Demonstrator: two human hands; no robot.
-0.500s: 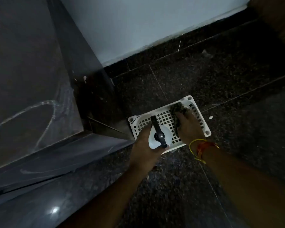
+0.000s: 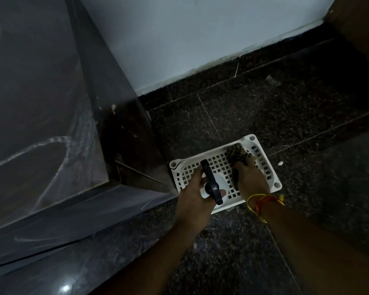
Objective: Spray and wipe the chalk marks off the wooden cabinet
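A dark wooden cabinet [image 2: 41, 116] fills the left side, with white chalk loops [image 2: 51, 143] drawn across its front. On the floor beside it sits a white perforated plastic basket [image 2: 264, 160]. My left hand [image 2: 195, 192] grips a white spray bottle with a black nozzle [image 2: 211, 182], standing in the basket's near left part. My right hand [image 2: 250, 177] holds a dark mottled cloth [image 2: 237, 154] inside the basket, fingers curled over it.
Dark speckled granite floor tiles [image 2: 264, 111] spread right and toward me. A pale wall [image 2: 190, 35] with a dark skirting runs behind the basket. A small white scrap [image 2: 281, 163] lies right of the basket. A brown object [image 2: 358, 22] fills the top right corner.
Both hands stay in the basket. The right hand has closed a little more around the cloth; the left hand keeps the bottle in place.
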